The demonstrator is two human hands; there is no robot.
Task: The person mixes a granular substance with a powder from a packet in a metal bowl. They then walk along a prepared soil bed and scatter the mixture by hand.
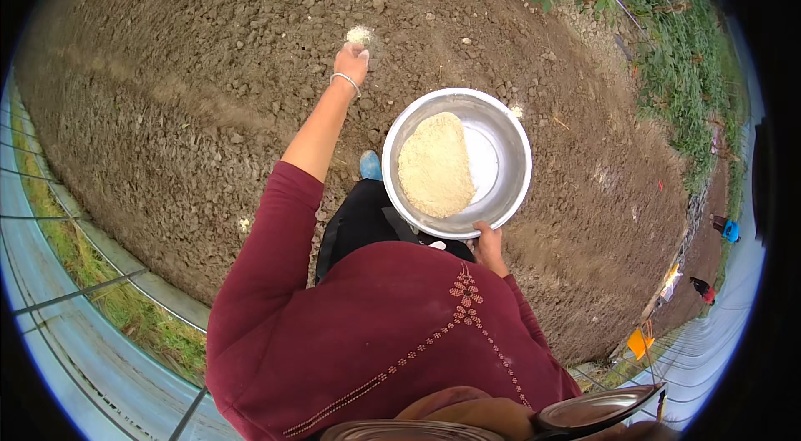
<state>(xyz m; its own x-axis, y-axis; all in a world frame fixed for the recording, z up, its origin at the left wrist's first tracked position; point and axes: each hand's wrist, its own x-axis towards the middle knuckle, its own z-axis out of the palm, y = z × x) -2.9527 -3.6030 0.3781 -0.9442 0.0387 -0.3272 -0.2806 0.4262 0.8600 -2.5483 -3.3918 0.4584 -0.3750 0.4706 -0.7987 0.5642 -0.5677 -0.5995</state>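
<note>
In the head view a round metal basin (519,190) is tilted in front of my body, with a mound of pale yellowish powder or meal (436,165) heaped on its left side. My right hand (490,247) grips the basin's near rim, thumb over the edge. My left hand (352,64), with a bracelet at the wrist, reaches out over brown soil (250,53). Its fingers are curled and whitish at the tips; whether powder remains inside them is hidden. Right beyond the fingertips is a patch of loose pale powder (359,35), either falling or on the soil.
Small pale patches lie on the soil left (244,224) and right (517,111). A blue shoe (370,165) shows beside the basin. Leafy green plants (676,65) border the right. Two people (729,230) are far off, near a yellow object (639,343). Plastic sheeting (69,353) lines the left edge.
</note>
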